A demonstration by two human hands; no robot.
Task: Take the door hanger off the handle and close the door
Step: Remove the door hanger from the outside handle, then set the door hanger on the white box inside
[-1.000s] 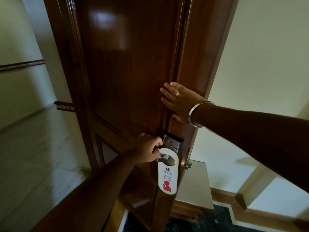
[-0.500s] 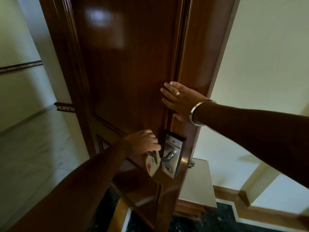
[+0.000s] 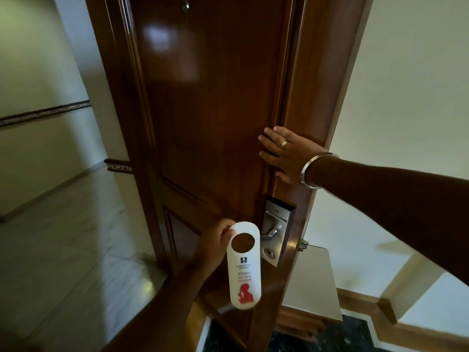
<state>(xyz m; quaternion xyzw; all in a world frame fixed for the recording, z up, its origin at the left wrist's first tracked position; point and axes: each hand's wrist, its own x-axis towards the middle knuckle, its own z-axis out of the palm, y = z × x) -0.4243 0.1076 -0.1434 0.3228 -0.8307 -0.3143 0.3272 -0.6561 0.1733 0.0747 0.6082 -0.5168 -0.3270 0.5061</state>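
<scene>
Trouble from here lies mostly at the door's edge: the right hand [image 3: 289, 154] lies flat and open on the door [image 3: 210, 110] close to that edge, gripping nothing, and if the door swings shut with the fingers in that spot they could be caught against the frame. The left hand [image 3: 215, 242] pinches the top of the door hanger [image 3: 242, 269], which now hangs clear of the handle [image 3: 270, 233], just beside it and not looped over it; the grip looks light, perhaps only thumb and fingertips, though blur makes this hard to judge, so the card could slip to the floor [image 3: 63, 250] when the arm moves. The hanger could also snag back on the lever if carried past it. The door is dark polished wood with raised panels and a steel lock plate [image 3: 278, 224]. Beyond it to the left runs a pale tiled corridor with cream walls and a dark trim band [image 3: 45, 113]; to the right, a plain light wall with wooden skirting [image 3: 368, 306]
</scene>
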